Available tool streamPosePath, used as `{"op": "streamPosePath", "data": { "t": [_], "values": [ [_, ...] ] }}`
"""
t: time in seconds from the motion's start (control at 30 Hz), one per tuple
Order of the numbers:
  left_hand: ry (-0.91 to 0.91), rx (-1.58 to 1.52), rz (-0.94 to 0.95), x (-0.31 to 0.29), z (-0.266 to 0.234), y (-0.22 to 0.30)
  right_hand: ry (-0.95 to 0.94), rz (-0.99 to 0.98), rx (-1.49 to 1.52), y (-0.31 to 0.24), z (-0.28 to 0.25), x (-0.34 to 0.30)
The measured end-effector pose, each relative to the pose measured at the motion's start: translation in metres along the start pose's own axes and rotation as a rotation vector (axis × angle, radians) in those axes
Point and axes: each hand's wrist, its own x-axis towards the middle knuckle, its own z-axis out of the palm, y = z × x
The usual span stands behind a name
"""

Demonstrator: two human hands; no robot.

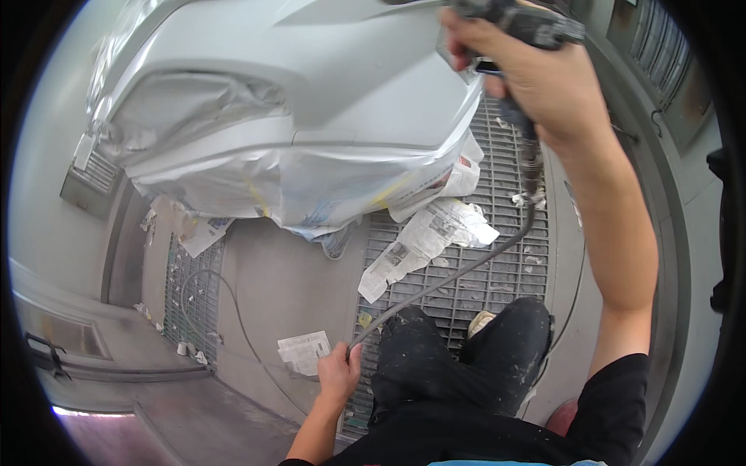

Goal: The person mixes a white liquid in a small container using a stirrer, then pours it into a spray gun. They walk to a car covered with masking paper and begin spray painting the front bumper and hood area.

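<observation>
A dark spray gun (528,25), blurred in part, is gripped in my right hand (544,85) at the upper right. Its handle points down and joins a grey air hose (443,286) at a metal fitting (531,167). Down at the lower middle, my left hand (339,373) is closed around that hose, which runs up to the gun in a curve. Beside the gun is the pale grey-white painted car body (365,85). Wrinkled masking sheeting (311,186) covers its lower side, and more covers the rounded area (194,105) at left.
Torn newspaper (412,252) lies on the metal floor grating (497,272) near my legs, with another scrap (301,351) by my left hand. A thin hose (241,330) loops across the floor at left. Another grating (190,295) and pale walls (47,210) flank the car.
</observation>
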Motion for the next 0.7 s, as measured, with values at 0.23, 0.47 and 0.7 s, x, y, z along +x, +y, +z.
{"op": "streamPosePath", "data": {
  "t": [0.23,0.47,0.7],
  "values": [
    [0.101,-0.033,0.014,-0.022,0.031,-0.059,-0.209,0.144,-0.292,0.023,0.075,-0.015],
    [-0.008,-0.157,0.04,0.002,0.047,-0.048,0.182,-0.142,-0.263,0.079,-0.016,-0.015],
    [-0.098,-0.255,0.095,0.051,0.06,-0.008,0.413,-0.183,-0.267,0.106,-0.143,0.006]
  ]
}}
